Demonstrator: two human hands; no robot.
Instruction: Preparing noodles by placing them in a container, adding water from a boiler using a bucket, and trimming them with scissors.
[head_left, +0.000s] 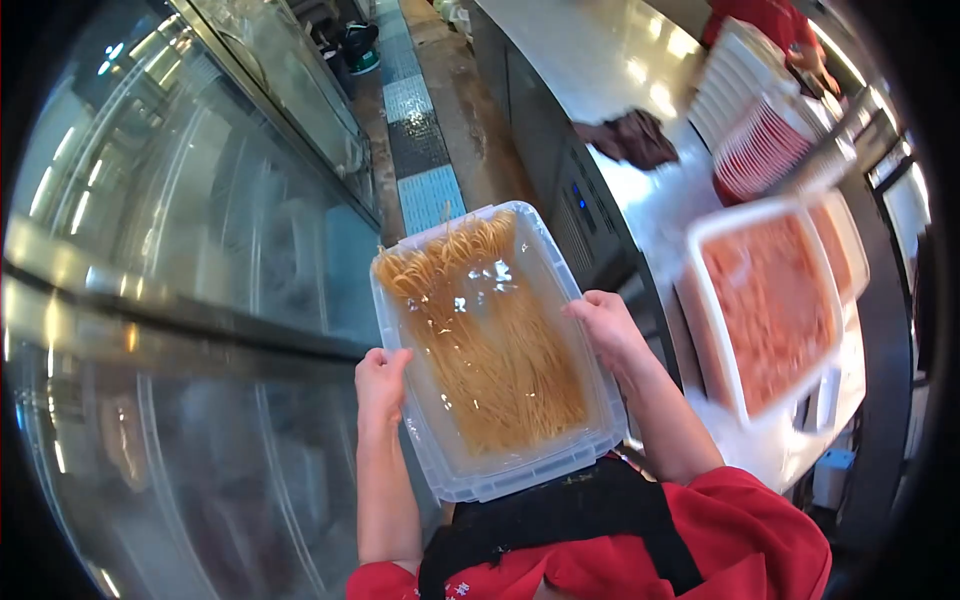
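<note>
A translucent plastic tub (491, 491) is held in front of my body, over the floor aisle. Long thin noodles (517, 360) lie in liquid inside it, and their looped ends bunch above the liquid at the far end. My left hand (382, 381) grips the tub's left rim, thumb on top. Around the right rim my right hand (602, 321) is closed in the same way. The undersides of both hands' fingers are hidden by the tub.
Glass-doored cabinets (225, 187) line the left. On the steel counter (600, 52) at right stand a white tub of reddish-orange food (772, 307), a dark cloth (634, 139) and stacked red-and-white dishes (765, 146). Another person in red (772, 22) is beyond. The tiled aisle (412, 112) looks wet.
</note>
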